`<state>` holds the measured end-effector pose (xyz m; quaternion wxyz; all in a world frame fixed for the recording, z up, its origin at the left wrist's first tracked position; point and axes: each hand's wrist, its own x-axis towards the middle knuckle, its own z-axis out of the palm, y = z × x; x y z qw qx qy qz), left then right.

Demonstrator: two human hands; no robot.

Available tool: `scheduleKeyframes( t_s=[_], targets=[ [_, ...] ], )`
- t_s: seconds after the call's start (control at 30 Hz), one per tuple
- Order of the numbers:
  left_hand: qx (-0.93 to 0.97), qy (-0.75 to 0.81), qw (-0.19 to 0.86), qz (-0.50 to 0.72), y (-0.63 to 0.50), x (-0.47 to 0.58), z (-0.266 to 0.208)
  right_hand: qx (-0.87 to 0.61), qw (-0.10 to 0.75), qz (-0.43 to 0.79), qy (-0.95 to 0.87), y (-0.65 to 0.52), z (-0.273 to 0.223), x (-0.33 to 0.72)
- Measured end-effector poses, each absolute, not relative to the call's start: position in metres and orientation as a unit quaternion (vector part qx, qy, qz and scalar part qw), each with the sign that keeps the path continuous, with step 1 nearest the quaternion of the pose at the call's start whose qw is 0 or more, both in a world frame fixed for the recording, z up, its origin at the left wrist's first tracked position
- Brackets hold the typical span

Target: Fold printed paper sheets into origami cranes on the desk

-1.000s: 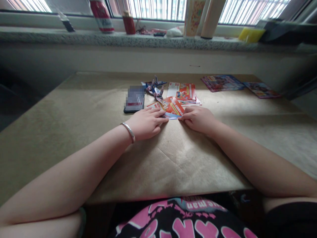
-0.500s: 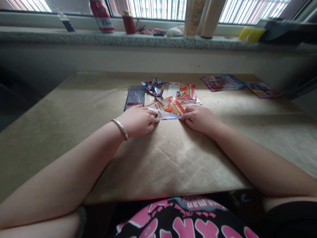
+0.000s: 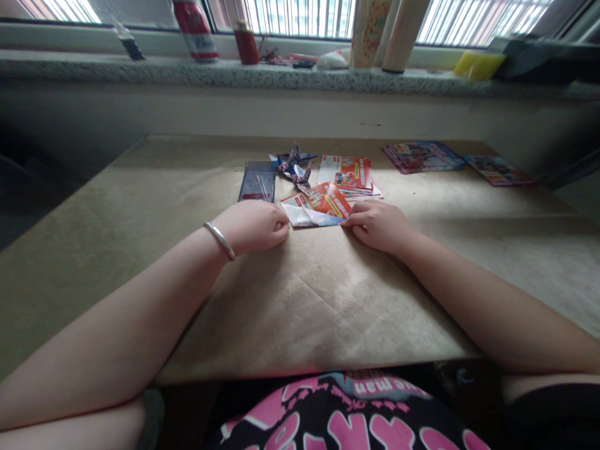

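A printed paper sheet, orange with a folded-up pale blue and white strip along its near edge, lies flat on the table. My right hand pinches its near right corner between thumb and forefinger. At the left end of the fold is my left hand, fingers curled together beside the paper's corner; whether they grip it is hard to see. A silver bangle circles the left wrist. Just beyond the paper sit folded paper figures and a stack of orange printed sheets.
A dark phone lies beyond my left hand. Glossy printed cards are piled at the far right, with more cards beside them. On the stone windowsill stand a red can, a red lighter-like object and a tall tan cylinder.
My left hand has slid left along the fold, its fingers curling in and uncovering the paper's left end. The right hand stays at the right corner.
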<state>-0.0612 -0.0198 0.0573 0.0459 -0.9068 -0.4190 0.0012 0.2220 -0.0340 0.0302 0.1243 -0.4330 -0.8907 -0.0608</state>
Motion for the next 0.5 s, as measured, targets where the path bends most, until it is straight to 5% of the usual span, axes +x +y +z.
scheduleKeyframes(
  t_s=[0.3,0.5],
  targets=[
    [-0.937,-0.319,0.034,-0.136,-0.017,-0.038,0.023,-0.438,0.107,-0.118,-0.885,-0.036,0.029,0.211],
    [-0.937,-0.318,0.034,-0.143,-0.008,-0.037,0.015,-0.437,0.167,-0.072,-0.881,-0.033,0.023,0.206]
  ],
)
